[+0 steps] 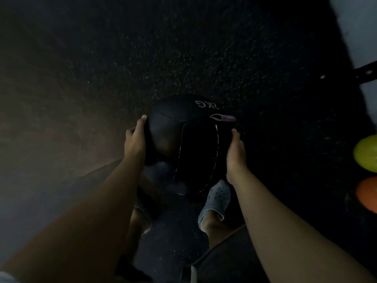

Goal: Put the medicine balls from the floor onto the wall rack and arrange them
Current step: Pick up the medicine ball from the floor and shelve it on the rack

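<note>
Left hand (134, 142) and right hand (236, 154) clasp black medicine ball (183, 139).

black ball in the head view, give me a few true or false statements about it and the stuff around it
1. Both hands hold the black medicine ball, the left hand on one side and the right hand on the other. True.
2. The ball is marked 10KG. False: the white print near its top reads 2KG.
3. A yellow-green ball and an orange ball show at the right edge of the view. True.
4. The person is barefoot. False: a light perforated clog is on the foot below the ball.
5. The floor is pale and smooth. False: it is dark and speckled.
</note>
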The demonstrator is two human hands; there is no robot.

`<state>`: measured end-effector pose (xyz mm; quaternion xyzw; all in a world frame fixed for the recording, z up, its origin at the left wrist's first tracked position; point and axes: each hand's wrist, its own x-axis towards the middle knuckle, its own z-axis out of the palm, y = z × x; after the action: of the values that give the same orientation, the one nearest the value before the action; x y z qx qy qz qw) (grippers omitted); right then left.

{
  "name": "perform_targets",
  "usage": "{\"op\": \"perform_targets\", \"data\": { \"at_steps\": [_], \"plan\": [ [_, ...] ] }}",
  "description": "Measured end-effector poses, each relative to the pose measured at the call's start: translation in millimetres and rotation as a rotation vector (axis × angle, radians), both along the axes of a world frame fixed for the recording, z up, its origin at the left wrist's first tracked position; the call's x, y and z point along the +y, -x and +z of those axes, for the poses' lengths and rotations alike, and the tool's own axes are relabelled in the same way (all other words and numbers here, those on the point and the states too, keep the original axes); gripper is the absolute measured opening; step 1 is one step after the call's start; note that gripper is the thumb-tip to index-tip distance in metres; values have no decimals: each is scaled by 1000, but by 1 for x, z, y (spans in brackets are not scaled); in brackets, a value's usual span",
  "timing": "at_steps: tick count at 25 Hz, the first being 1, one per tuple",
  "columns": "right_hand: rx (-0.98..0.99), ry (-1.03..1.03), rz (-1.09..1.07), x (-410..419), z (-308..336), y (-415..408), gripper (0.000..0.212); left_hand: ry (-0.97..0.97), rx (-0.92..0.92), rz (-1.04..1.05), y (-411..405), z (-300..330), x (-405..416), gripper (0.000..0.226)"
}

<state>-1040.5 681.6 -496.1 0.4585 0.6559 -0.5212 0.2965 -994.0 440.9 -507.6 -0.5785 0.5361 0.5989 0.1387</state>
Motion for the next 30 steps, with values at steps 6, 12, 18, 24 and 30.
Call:
{"op": "perform_targets", "data": {
  "at_steps": [6,12,18,24,30],
  "plan": [
    [375,-8,-281,57,254,58,71,-17,293,-225,115,254,57,101],
    [918,-79,-594,153,498,48,70,-53,731,-495,173,526,169,104],
    [1297,-311,-881,270,669,-41,60,-211,1109,-692,141,697,318,106],
    [1410,-582,-1090,416,781,-159,62,-448,1373,-921,57,801,510,96],
    [1542,-624,-1096,564,852,-181,46,-604,1510,-984,48,863,671,80]
  ]
}}
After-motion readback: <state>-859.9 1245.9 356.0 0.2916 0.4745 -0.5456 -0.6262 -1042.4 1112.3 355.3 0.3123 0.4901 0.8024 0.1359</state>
